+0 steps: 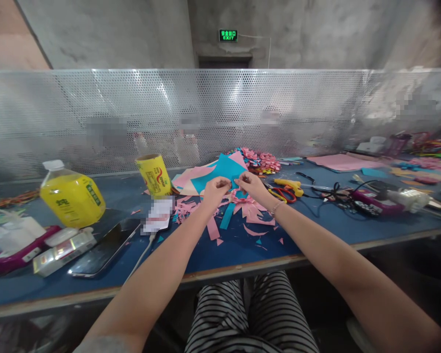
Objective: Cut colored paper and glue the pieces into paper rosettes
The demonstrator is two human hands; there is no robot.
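Note:
My left hand (219, 187) and my right hand (249, 183) meet over the middle of the table, fingertips pinched close together. Between them shows a small piece of blue paper (234, 186), partly hidden by the fingers. Just behind lies a larger blue sheet (220, 169) on top of pale pink sheets (189, 179). Beneath and in front of my hands are pink cut pieces (255, 213), a blue strip (226, 216) and a pink strip (212, 228). Scissors with red and yellow handles (285, 194) rest right of my right hand, beside a yellow-handled tool (290, 186).
A bottle of yellow liquid (71, 196), a yellow tube (154, 175), a phone (103, 249) and a small box (64, 251) stand or lie left. Pink and blue bows (262, 161) are piled behind. A perforated metal screen (220, 113) borders the back; purple-based items (378, 202) lie right.

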